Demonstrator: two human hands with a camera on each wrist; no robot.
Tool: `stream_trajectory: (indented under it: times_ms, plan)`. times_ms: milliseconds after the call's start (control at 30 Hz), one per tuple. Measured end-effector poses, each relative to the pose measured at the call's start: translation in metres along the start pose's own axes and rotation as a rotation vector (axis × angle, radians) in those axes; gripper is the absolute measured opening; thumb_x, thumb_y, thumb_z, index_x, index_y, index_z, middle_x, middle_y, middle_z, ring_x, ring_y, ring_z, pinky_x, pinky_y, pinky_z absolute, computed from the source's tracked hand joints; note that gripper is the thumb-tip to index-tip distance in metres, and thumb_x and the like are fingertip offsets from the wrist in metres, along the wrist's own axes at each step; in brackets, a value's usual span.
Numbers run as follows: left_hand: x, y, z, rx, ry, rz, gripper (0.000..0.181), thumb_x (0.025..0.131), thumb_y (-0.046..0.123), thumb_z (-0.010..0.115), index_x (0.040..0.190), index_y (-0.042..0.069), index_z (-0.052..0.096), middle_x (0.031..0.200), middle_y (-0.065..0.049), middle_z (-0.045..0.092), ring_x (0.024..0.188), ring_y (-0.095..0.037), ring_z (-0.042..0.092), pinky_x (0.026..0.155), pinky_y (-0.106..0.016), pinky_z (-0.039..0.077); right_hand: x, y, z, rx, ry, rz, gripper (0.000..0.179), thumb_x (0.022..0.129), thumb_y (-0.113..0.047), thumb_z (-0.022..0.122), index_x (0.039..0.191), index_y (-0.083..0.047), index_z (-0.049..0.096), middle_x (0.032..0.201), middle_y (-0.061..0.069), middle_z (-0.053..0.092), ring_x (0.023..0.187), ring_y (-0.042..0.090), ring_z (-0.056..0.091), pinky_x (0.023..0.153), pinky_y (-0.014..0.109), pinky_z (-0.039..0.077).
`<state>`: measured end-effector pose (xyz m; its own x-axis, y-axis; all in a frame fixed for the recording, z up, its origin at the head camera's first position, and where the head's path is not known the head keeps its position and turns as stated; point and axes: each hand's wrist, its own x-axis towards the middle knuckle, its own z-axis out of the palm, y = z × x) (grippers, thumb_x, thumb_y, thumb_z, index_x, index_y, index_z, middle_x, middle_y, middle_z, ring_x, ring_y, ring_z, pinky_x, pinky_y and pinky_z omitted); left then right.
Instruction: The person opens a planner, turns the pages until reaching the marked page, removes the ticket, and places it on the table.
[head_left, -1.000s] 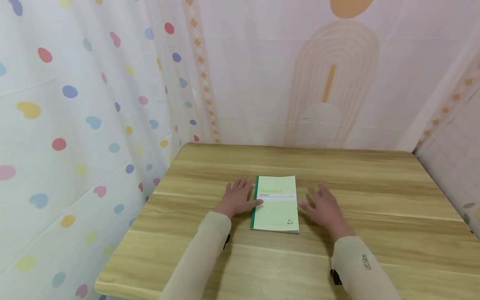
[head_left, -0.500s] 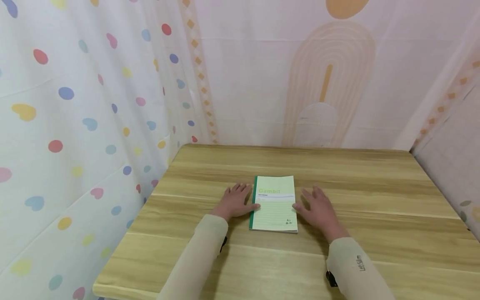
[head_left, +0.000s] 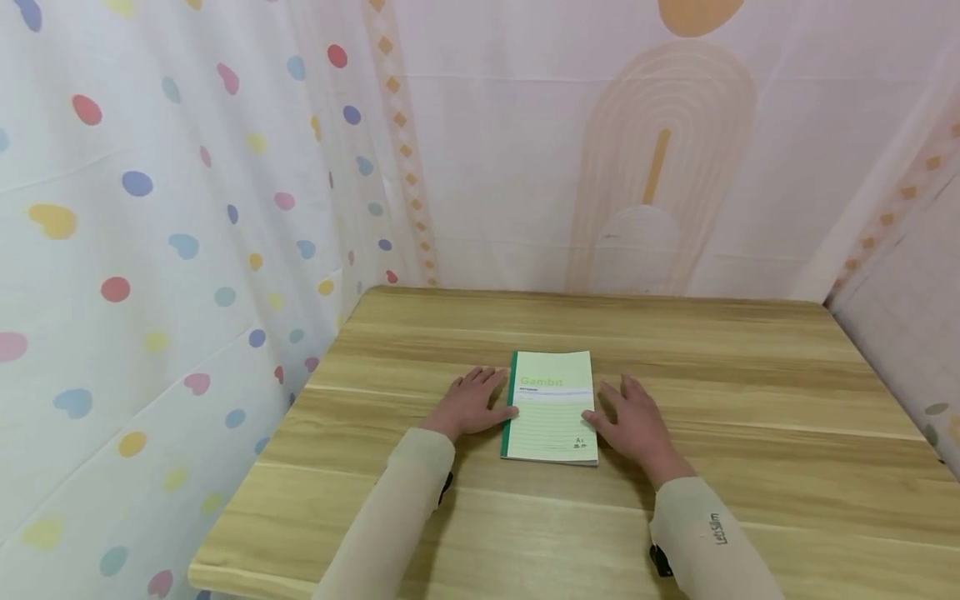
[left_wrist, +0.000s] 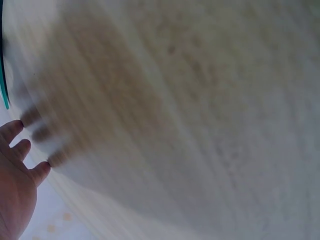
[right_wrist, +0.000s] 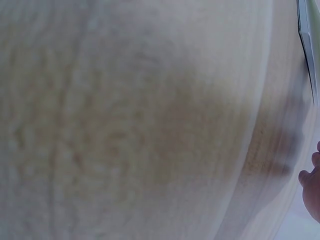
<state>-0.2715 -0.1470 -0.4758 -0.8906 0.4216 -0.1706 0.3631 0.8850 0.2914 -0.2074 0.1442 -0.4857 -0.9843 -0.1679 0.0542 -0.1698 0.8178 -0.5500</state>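
Note:
A pale green notebook (head_left: 553,425) with a dark green spine lies flat and closed on the wooden table, "Gambit" printed on its cover. My left hand (head_left: 468,405) lies at its left side, fingers spread, the thumb tip over the spine edge. On the other side my right hand (head_left: 633,423) has its thumb tip over the notebook's right edge, its other fingers extended beside it. In the left wrist view, the left fingertips (left_wrist: 42,170) stand at the tabletop, and a strip of green spine shows. The right wrist view catches a corner of the notebook (right_wrist: 304,30).
The wood-grain table (head_left: 675,333) stretches out around the notebook. A curtain with coloured dots and hearts (head_left: 187,250) hangs at the left, and a pale curtain with an arch pattern (head_left: 487,167) hangs behind the far edge.
My right hand has moved left, bringing its thumb from beside the notebook onto its right edge. My left thumb has slid slightly down and left along the spine. The notebook stays in place.

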Motion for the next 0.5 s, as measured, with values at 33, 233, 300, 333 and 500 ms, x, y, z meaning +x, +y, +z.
stream_trajectory:
  times_ms: [33,233,300,333,500]
  plan:
    - [-0.0004,0.0002,-0.0004,-0.001,-0.004,-0.001,0.080,0.095,0.061,0.052,0.158,0.018,0.028,0.161,-0.010,0.028,0.149,-0.032,0.017,0.117,-0.055,0.015,0.0000,0.0003,0.0002,-0.001,-0.002,0.000,0.073,0.099,-0.050,0.054,0.149,0.001,0.041,0.155,0.036,0.018,0.144,0.052,0.012,0.114,0.064,0.013]
    - [-0.0024,0.0011,-0.0010,0.001,-0.011,0.010,0.077,0.096,0.059,0.051,0.158,0.019,0.029,0.161,-0.013,0.026,0.149,-0.034,0.017,0.117,-0.056,0.015,-0.0010,0.0004,0.0004,-0.006,-0.005,-0.008,0.071,0.099,-0.048,0.056,0.148,0.001,0.043,0.155,0.036,0.019,0.144,0.052,0.013,0.114,0.064,0.014]
    - [-0.0029,0.0015,-0.0012,0.002,-0.010,0.017,0.076,0.097,0.058,0.051,0.158,0.019,0.029,0.161,-0.013,0.026,0.149,-0.034,0.018,0.117,-0.056,0.015,-0.0016,-0.0004,-0.0002,-0.004,-0.005,-0.009,0.070,0.099,-0.047,0.056,0.148,0.001,0.043,0.155,0.036,0.019,0.144,0.052,0.013,0.114,0.064,0.014]
    - [-0.0031,0.0015,-0.0011,0.006,-0.012,0.018,0.076,0.097,0.058,0.050,0.158,0.020,0.028,0.161,-0.013,0.025,0.149,-0.033,0.017,0.117,-0.056,0.015,-0.0019,-0.0010,-0.0004,-0.003,-0.005,-0.010,0.070,0.099,-0.047,0.056,0.148,0.001,0.043,0.155,0.036,0.019,0.144,0.052,0.013,0.114,0.064,0.014]
    - [-0.0032,0.0012,-0.0005,0.010,-0.021,0.026,0.075,0.098,0.058,0.050,0.159,0.020,0.028,0.162,-0.014,0.023,0.149,-0.034,0.016,0.117,-0.057,0.014,-0.0032,-0.0028,-0.0008,-0.002,-0.008,-0.012,0.068,0.099,-0.045,0.056,0.148,0.001,0.042,0.155,0.037,0.019,0.144,0.052,0.013,0.114,0.064,0.014]
